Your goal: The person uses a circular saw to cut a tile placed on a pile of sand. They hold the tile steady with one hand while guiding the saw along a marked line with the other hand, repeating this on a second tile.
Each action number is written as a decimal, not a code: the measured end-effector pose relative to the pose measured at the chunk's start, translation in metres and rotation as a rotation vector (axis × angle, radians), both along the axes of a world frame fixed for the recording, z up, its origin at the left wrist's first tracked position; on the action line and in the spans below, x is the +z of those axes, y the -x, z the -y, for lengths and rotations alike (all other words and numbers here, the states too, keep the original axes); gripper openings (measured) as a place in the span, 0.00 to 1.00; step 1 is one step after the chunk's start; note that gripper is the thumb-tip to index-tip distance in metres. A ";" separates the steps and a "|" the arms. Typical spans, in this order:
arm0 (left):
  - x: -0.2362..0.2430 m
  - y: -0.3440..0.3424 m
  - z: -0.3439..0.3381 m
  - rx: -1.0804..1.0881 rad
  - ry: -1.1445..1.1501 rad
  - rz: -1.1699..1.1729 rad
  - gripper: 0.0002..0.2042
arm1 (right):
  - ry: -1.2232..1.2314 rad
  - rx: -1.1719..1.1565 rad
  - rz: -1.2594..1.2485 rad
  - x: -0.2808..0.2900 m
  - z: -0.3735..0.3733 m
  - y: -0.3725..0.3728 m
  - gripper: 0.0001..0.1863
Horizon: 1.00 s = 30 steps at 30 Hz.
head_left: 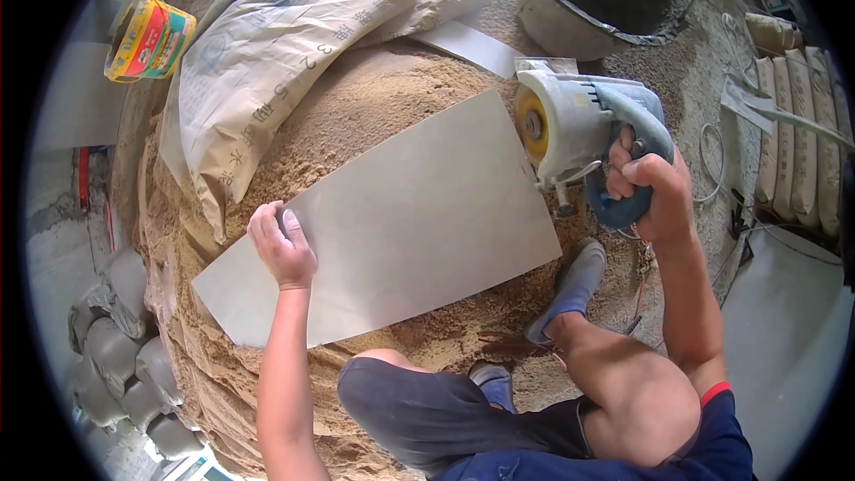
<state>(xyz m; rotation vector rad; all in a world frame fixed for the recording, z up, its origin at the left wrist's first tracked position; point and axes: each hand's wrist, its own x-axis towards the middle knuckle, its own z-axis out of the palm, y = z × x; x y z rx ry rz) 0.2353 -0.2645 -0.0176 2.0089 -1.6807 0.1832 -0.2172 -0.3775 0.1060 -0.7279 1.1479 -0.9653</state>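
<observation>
A large pale grey tile (427, 214) lies on a heap of brown sand. My left hand (283, 248) is closed on its far left edge, the thumb on top and the fingers curled at the rim. My right hand (655, 183) grips the looped blue-grey handle of a handheld tile cutter (579, 120). The cutter has a grey body and a round yellow part on its left side. It is at the tile's right end; whether it touches the tile I cannot tell.
A paper cement bag (276, 62) drapes over the sand (374, 93). Behind are a yellow bucket (151, 40), a narrow tile strip (469, 46) and a large dark tub (570, 9). Stacked bags (802, 142) and a shovel (757, 107) are right. My feet are by the tile's near right corner.
</observation>
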 end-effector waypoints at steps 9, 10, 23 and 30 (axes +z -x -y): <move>-0.001 0.001 0.001 0.004 0.008 0.020 0.08 | -0.015 0.103 0.006 -0.003 0.001 0.011 0.17; -0.001 0.000 0.001 0.004 0.008 0.019 0.08 | -0.013 0.107 0.011 -0.002 0.001 0.011 0.17; -0.002 0.000 0.000 0.004 -0.001 0.018 0.09 | -0.020 0.108 0.041 0.000 0.007 0.013 0.14; -0.002 -0.001 0.000 0.000 -0.014 0.022 0.09 | -0.040 0.129 0.044 -0.004 0.008 0.019 0.14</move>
